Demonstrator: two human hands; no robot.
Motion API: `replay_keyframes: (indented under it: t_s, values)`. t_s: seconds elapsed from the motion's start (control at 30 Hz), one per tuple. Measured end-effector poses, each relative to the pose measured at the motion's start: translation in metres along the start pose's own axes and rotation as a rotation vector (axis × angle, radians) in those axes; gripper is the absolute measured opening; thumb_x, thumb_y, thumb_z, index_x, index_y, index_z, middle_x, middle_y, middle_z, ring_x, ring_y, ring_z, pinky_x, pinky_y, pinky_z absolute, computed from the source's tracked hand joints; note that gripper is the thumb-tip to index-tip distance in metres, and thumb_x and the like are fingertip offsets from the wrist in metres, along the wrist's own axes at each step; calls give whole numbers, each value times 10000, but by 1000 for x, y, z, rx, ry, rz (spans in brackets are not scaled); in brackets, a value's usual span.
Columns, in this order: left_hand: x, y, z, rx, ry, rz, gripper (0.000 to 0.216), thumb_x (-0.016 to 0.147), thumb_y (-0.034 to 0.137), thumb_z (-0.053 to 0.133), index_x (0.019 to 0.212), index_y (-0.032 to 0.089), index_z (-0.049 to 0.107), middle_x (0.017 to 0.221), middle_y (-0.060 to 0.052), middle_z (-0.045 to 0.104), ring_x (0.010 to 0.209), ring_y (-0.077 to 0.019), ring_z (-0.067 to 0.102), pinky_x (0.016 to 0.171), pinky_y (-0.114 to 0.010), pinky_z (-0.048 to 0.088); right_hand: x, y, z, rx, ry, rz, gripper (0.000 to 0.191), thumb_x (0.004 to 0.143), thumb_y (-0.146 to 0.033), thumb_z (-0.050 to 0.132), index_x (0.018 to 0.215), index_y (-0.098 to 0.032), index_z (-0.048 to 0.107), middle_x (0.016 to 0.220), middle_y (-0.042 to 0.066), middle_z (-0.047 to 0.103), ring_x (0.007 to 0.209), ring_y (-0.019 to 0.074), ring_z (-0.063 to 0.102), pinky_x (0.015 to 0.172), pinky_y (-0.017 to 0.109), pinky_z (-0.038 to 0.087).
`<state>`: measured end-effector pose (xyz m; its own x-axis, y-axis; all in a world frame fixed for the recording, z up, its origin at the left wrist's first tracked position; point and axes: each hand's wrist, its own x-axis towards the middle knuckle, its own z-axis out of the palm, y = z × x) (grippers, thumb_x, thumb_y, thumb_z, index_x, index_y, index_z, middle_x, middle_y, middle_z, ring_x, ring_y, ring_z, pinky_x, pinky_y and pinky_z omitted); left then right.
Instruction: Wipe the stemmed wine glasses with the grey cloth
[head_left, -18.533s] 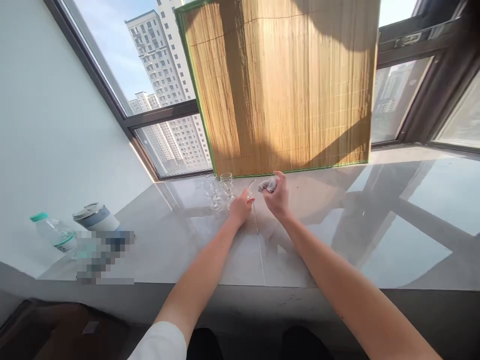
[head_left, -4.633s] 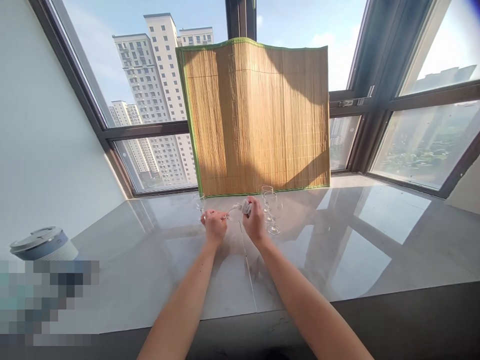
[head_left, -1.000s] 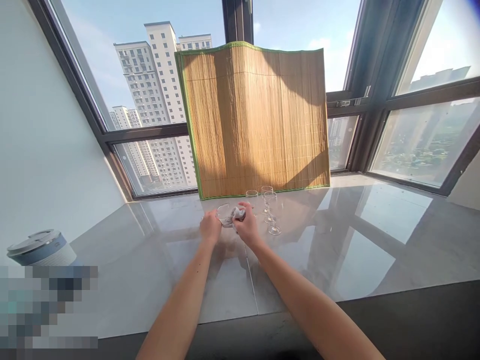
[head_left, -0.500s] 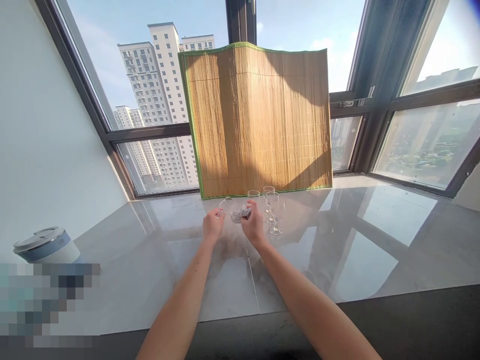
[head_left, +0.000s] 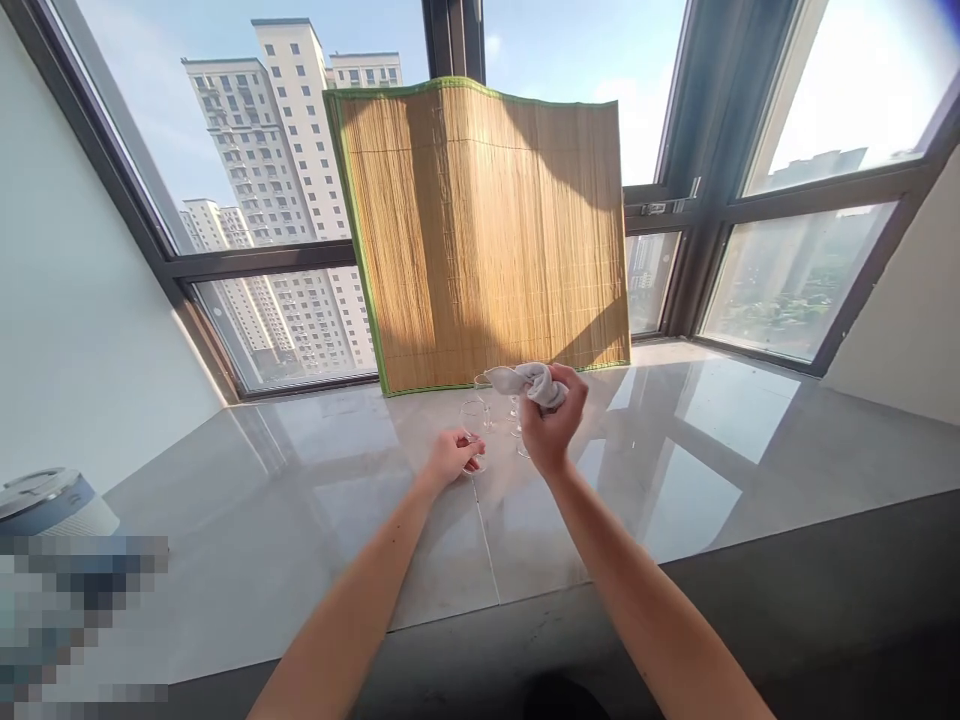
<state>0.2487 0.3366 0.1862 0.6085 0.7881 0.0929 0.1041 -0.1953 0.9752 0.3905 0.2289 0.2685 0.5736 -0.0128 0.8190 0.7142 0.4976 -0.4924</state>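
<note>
My left hand is closed around the lower part of a clear stemmed glass, which stands upright on the shiny grey sill. Higher and to the right, my right hand grips a bunched white cloth, one end of it pointing left. Several more stemmed glasses stand behind the cloth and my right hand, which hide most of them.
A bamboo mat with green edging leans upright against the window behind the glasses. At the far left is a blue and white lidded cup, beside a blurred patch. The tiled sill ends at a front edge near my forearms.
My left hand has brought its glass right and down, from tilted to upright on the sill. My right hand has lifted the cloth up and right, away from that glass. The view has shifted.
</note>
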Motion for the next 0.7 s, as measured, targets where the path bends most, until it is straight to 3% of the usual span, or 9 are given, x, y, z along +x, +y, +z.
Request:
replay_keyframes:
  t_s: [0.13, 0.23, 0.37, 0.5, 0.7]
  values:
    - [1, -3, 7, 11, 43, -45, 410, 746, 375, 757, 1064, 152, 624, 882, -41, 686, 540, -94, 624, 582, -269, 546, 34, 54, -23, -205, 77, 94, 440, 770, -246, 525, 1199, -212, 435, 1105, 82, 583, 995, 210, 590, 870, 357, 458]
    - [0, -2, 6, 191, 169, -49, 460, 732, 344, 756, 1134, 187, 598, 922, -33, 676, 565, -96, 611, 565, -245, 494, 30, 100, -33, -361, -52, 328, 458, 767, -221, 473, 1221, -184, 427, 1022, 91, 615, 895, 218, 605, 804, 335, 453]
    - [-3, 2, -1, 580, 334, 68, 260, 718, 389, 737, 863, 204, 627, 788, -1, 646, 692, -140, 603, 630, -252, 442, 10, 135, -34, -474, -188, 556, 483, 737, -198, 449, 1220, -169, 444, 937, 82, 629, 845, 230, 598, 759, 308, 433]
    - [-4, 1, -1, 663, 218, 122, 185, 779, 388, 654, 742, 208, 632, 761, -4, 659, 726, -158, 596, 672, -274, 442, 1, 144, -31, -461, -298, 632, 507, 696, -207, 477, 1202, -177, 480, 869, 65, 630, 800, 238, 586, 703, 297, 418]
    - [-4, -3, 6, 705, 13, 236, 267, 837, 351, 583, 1036, 239, 723, 1058, -49, 713, 946, -209, 636, 855, -343, 496, 1, 150, -30, -428, -259, 682, 528, 669, -187, 498, 1197, -175, 494, 842, 51, 625, 763, 223, 574, 686, 289, 405]
